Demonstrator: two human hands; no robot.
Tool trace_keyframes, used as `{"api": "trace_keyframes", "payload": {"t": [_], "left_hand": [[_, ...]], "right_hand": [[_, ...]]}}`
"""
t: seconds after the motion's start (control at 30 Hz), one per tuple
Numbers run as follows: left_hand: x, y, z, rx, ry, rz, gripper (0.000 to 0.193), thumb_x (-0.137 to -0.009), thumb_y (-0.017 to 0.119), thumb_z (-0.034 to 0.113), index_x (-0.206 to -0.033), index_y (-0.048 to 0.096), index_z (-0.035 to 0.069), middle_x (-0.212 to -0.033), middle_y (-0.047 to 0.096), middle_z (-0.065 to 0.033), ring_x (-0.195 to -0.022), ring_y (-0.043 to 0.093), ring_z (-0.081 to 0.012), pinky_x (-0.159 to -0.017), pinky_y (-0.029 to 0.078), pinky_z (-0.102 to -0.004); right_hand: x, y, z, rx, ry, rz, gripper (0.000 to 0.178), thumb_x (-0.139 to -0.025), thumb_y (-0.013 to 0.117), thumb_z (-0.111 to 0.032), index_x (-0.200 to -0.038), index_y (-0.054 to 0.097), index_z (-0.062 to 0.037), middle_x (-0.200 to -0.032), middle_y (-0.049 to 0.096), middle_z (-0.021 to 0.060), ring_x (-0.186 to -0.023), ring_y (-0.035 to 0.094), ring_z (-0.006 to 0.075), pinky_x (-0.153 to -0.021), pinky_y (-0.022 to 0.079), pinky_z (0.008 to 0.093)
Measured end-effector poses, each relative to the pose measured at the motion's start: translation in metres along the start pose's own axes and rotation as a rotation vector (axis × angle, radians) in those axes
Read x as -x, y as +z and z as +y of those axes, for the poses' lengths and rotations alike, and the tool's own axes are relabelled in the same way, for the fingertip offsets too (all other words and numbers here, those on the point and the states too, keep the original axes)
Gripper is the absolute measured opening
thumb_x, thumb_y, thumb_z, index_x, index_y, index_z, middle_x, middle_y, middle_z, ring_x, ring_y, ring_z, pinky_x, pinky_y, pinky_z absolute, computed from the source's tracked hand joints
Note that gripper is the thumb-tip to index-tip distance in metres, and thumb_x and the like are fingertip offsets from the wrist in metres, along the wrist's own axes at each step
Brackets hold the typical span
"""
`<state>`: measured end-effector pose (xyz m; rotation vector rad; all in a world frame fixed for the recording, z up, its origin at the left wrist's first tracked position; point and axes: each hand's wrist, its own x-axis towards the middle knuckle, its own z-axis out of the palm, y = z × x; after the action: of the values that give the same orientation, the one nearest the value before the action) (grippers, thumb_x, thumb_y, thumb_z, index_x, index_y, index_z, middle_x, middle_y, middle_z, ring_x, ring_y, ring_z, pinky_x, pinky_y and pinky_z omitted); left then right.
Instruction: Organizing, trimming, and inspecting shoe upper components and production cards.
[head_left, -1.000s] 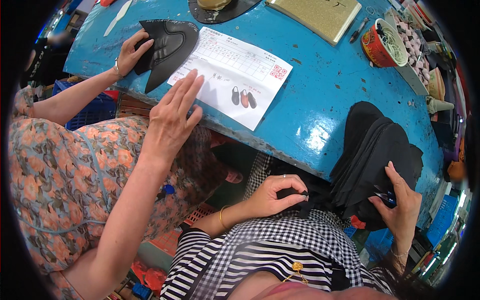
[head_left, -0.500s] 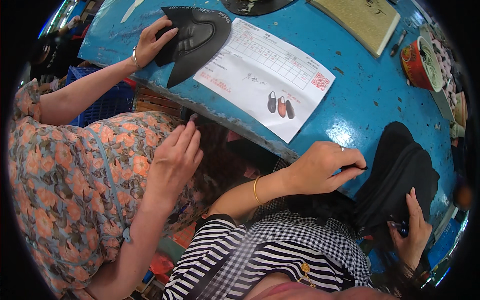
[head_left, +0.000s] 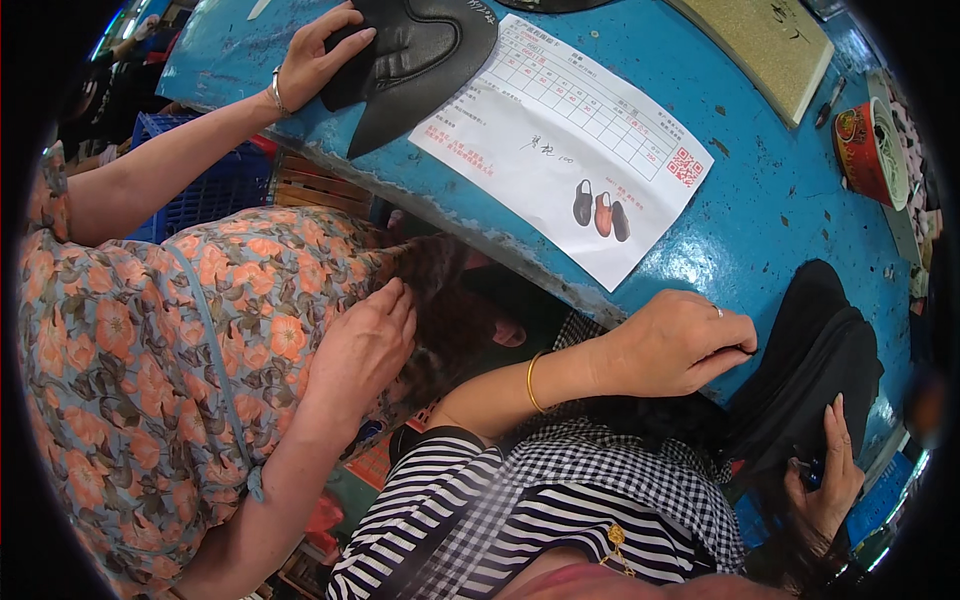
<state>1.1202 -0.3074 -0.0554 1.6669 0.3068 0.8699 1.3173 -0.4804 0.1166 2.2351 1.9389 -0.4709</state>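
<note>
My left hand [head_left: 685, 343], with a ring, is closed in a pinch over the table's near edge. A tiny dark bit shows at its fingertips; I cannot make out what it is. Just right of it lies a stack of black shoe-shaped pieces [head_left: 815, 365], fanned and overhanging the near edge. My right hand [head_left: 830, 480] is at the stack's lower right, fingers against the black material. Something small, dark and glossy [head_left: 812, 470] sits between its thumb and fingers, mostly hidden.
On the blue table [head_left: 740, 245] lie a printed sheet [head_left: 560, 160] with shoe pictures, a yellowish board [head_left: 775, 50] and a red paper bowl [head_left: 868, 155]. A co-worker in a floral dress [head_left: 130, 350] sits at left, one hand [head_left: 325, 55] on a black leather-like shoe piece [head_left: 425, 60].
The view has shifted, so the table's things appear farther right. The co-worker's nearer hand has dropped toward their lap. My hands keep their places beside the black stack.
</note>
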Motion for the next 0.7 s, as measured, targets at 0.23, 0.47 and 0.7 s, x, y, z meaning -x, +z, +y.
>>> {"api": "trace_keyframes", "payload": {"t": [0.23,0.47,0.7], "left_hand": [[0.005,0.001,-0.004,-0.021,0.001,0.008,0.011,-0.080,0.069,0.010,-0.086,0.061,0.007,-0.070,0.063,-0.0068,-0.061,0.060,-0.0259,-0.058,0.045,-0.0354],[-0.001,0.005,-0.006,0.001,0.023,-0.004,0.011,-0.080,0.070,0.010,-0.086,0.061,0.007,-0.070,0.063,-0.0067,-0.061,0.060,-0.0258,-0.058,0.045,-0.0357],[0.001,0.006,-0.006,0.016,0.020,0.001,0.012,-0.079,0.070,0.009,-0.087,0.061,0.006,-0.071,0.064,-0.0074,-0.062,0.061,-0.0263,-0.058,0.046,-0.0354]], "right_hand": [[-0.001,0.008,0.000,0.010,0.025,-0.008,0.081,-0.057,0.065,0.006,-0.135,0.046,0.0001,-0.137,0.049,0.0239,-0.123,0.052,0.0385,-0.102,0.045,0.0419],[0.003,0.003,0.002,0.024,0.038,0.003,0.080,-0.057,0.066,0.006,-0.134,0.046,0.0000,-0.137,0.049,0.0242,-0.124,0.051,0.0389,-0.103,0.044,0.0431],[0.002,0.004,0.002,0.015,0.039,-0.008,0.078,-0.059,0.066,0.004,-0.134,0.046,0.0007,-0.136,0.049,0.0247,-0.121,0.053,0.0389,-0.100,0.047,0.0421]]}}
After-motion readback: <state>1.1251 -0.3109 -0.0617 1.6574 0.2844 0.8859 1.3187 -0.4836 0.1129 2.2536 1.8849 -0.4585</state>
